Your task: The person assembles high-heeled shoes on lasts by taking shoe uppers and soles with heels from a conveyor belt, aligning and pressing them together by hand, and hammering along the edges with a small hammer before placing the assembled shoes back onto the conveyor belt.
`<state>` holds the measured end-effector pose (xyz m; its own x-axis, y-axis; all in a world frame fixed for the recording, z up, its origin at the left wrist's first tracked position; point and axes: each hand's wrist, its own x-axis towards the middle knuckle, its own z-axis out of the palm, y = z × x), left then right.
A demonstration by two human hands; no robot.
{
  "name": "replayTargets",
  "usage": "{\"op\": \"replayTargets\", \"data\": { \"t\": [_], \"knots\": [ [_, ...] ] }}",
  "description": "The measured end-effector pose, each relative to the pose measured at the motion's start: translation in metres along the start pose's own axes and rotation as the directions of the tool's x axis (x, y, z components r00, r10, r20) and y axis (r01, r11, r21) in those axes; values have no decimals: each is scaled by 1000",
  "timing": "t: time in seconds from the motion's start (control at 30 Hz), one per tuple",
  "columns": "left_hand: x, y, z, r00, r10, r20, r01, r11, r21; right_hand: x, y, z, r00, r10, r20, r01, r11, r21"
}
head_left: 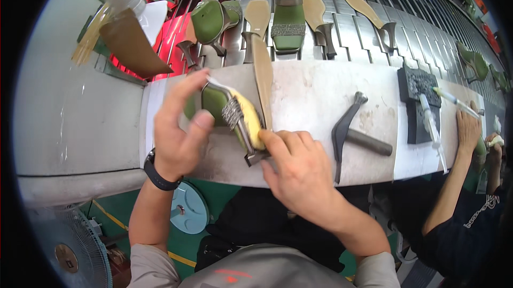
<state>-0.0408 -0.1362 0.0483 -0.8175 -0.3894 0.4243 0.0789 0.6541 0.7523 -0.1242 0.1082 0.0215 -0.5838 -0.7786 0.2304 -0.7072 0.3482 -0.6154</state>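
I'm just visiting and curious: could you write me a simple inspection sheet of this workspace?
Surface: pale bench, smudged.
Job's things: green shoe, tilted, yellow underside showing; tan sole behind it.
Clutter: hammer; black block on the right.
Hands: right hand grips the shoe's lower end; left hand, blurred, is at its upper end, grip unclear.
Cables: nothing seen.
Surroundings: metal rack bearing more shoes; fan lower left; co-worker's hand at right.
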Motion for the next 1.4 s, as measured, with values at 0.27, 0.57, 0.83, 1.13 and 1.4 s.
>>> {"op": "replayTargets", "data": {
  "t": [0.27, 0.57, 0.83, 1.13, 1.4],
  "knots": [
    [-14, 21, 44, 939, 187, 290, -285, 894, 346, -8, 13, 9, 989, -13, -145, 40, 982, 184],
    [-85, -28, -17, 986, -145, -86, 138, 987, -80, -30, 13, 4, 897, 417, -146, -270, 779, 565],
    [-118, -43, -5, 979, 20, -203, 31, 968, 247, 10, 0, 0, 849, 317, -423, 76, 720, 690],
    [-123, -42, -13, 951, -70, -303, 119, 982, 146, 37, 7, 26, 887, 461, -35, -283, 602, 747],
    [-122, -38, -79, 956, -111, -273, 130, 990, 51, 42, 4, 32, 853, 515, -86, -319, 645, 695]
  ]
}}
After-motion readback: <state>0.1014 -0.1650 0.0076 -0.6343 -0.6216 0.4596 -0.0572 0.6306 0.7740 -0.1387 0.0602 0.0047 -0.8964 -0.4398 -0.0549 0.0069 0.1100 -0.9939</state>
